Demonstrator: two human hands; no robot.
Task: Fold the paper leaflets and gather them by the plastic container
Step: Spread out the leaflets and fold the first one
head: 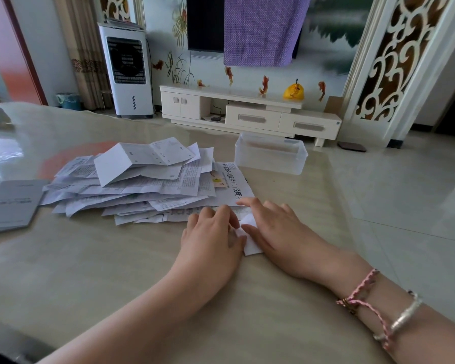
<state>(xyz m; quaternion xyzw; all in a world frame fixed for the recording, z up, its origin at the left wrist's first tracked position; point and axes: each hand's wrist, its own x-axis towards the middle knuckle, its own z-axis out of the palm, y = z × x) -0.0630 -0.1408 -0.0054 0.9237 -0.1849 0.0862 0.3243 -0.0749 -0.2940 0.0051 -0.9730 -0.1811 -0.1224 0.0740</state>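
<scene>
Surface: glossy beige table (95,258), reflective, with a reddish patch showing under the far left of the paper. Lying directly on it:
- a loose heap of printed paper leaflets (142,185), unfolded and overlapping, left of centre;
- a small white folded leaflet (250,232) at the heap's near right edge, lying flat on the table under both hands;
- a clear plastic container (271,153), open-topped, beyond the heap to the right, near the far edge;
- a grey booklet (11,203) at the left edge, just beside the heap.
</scene>
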